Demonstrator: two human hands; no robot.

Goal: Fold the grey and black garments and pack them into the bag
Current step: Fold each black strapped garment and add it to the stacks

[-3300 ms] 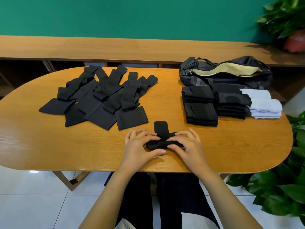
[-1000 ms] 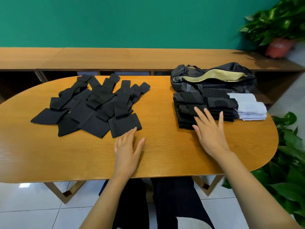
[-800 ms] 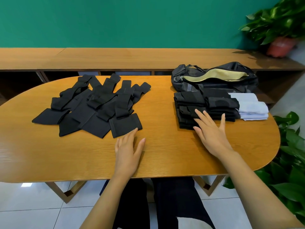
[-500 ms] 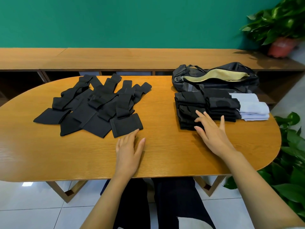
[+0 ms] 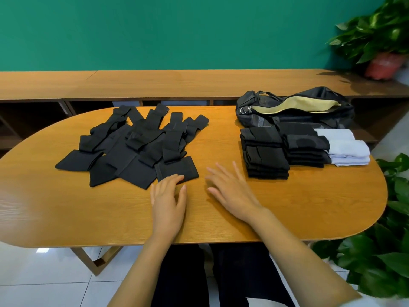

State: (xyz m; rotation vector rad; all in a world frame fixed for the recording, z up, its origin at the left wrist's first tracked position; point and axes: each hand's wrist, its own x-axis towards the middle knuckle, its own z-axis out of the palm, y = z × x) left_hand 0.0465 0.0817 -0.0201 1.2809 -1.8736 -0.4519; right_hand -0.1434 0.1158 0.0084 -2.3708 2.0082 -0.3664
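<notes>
— Where is the bag [image 5: 294,109]?
— At the far right of the surface [image 5: 66,207], lying on its side. Its zip is open and shows a pale yellow lining. What is inside I cannot tell.
— And the garments?
— A loose pile of black garments [image 5: 137,147] is spread over the far left half. On the right, just in front of the bag, stand 2 folded black stacks [image 5: 264,154], side by side and touching. Some pale folded pieces [image 5: 345,149] lie against the right one.
— The hands?
— Both are spread flat and hold nothing. The left hand [image 5: 168,196] lies on the surface with straight fingers, and its fingertips touch the near edge of the nearest black piece [image 5: 177,168] in the pile. The right hand [image 5: 232,189] is just beside it, fingers fanned and blurred, between the pile and the stacks. Whether it touches the wood I cannot tell.
</notes>
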